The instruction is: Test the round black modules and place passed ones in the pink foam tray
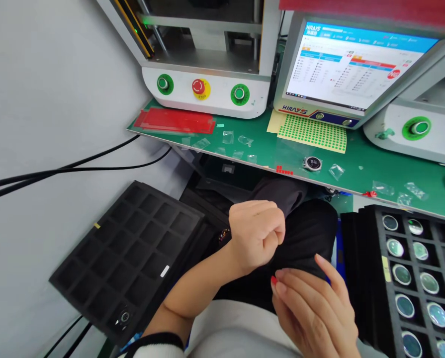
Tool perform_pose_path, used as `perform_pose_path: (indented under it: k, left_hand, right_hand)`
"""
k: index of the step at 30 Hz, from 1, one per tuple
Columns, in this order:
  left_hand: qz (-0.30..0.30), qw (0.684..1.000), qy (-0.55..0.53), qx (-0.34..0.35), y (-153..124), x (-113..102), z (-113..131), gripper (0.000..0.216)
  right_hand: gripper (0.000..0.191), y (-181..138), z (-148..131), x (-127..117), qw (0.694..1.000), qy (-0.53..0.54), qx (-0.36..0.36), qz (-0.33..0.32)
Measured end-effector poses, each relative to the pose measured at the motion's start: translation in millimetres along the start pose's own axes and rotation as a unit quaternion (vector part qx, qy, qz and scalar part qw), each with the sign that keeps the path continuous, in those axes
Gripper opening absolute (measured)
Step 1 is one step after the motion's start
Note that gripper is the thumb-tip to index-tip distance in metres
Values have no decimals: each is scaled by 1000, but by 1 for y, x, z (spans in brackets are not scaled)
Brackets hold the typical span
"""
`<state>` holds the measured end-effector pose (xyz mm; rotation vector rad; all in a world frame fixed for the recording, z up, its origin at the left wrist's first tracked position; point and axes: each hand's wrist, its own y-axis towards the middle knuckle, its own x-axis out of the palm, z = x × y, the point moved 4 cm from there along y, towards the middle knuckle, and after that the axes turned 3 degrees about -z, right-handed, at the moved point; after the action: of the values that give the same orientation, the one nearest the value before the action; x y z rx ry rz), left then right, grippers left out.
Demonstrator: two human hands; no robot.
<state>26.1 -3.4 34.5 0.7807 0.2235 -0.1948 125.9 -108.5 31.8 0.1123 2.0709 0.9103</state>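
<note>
My left hand is closed in a fist over my lap, its back toward me. Whatever its fingers may hold is hidden. Just below and to the right, my right hand has its thumb and fingertips pinched on a small red piece, perhaps tape or a sticker. The index finger sticks out apart from the others. The two hands are close together without touching. On the green table's front edge lies a round watch with a lit dark face, apart from both hands.
A black compartment tray at left holds one watch part. Another black tray at right carries several round watch parts. Behind stand a press with buttons and a screen. Clear film scraps and green dot stickers lie on the table.
</note>
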Motion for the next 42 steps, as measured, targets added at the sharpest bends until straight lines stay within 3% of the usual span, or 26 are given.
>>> perform_pose_path:
  k: [3, 5, 7, 9, 12, 14, 16, 18, 19, 21, 25, 31, 34, 37, 42]
  left_hand:
    - [-73, 988, 90, -104, -10, 2, -14, 24]
    - [-151, 951, 179, -202, -27, 0, -32, 25]
    - [-198, 902, 246, -293, -53, -16, -56, 27]
    - [-212, 844, 307, -386, -88, -51, -78, 26]
    - [-196, 705, 405, -548, -150, -134, -91, 16]
    - [-169, 591, 452, -646, -195, -194, -83, 19]
    - [-162, 497, 457, -720, -240, -239, -66, 24]
    - [-168, 436, 440, -767, -280, -264, -47, 27]
    - [-172, 421, 430, -780, -298, -269, -39, 27]
    - [-177, 415, 413, -791, -326, -270, -27, 27]
    - [-167, 446, 398, -784, -351, -264, -21, 28]
    - [-165, 449, 404, -780, -352, -270, -22, 28]
    - [-179, 457, 429, -758, -336, -269, -17, 24]
    - [-171, 518, 488, -681, -294, -258, -12, 16]
    - [-121, 681, 509, -513, -194, -204, -6, 17]
  right_hand:
    - [15, -8, 3, -2, 998, 59, 11, -2]
    - [11, -17, 11, -4, 993, 111, 40, 10]
    - [9, -29, 25, -2, 985, 149, 78, 22]
    - [7, -44, 42, 6, 978, 179, 106, 12]
    - [6, -66, 62, 16, 967, 209, 148, -2]
    - [7, -77, 70, 20, 954, 227, 195, -18]
    - [8, -83, 73, 22, 943, 238, 232, -30]
    - [8, -83, 72, 23, 938, 243, 242, -35]
    - [7, -81, 69, 23, 938, 245, 242, -34]
    - [5, -77, 64, 24, 935, 255, 243, -45]
    - [4, -68, 51, 27, 922, 289, 255, -46]
    - [2, -60, 44, 29, 918, 299, 260, 7]
    - [1, -60, 48, 27, 922, 303, 239, 8]
    - [1, -60, 50, 28, 925, 301, 228, -31]
    - [6, -57, 43, 35, 935, 289, 204, 7]
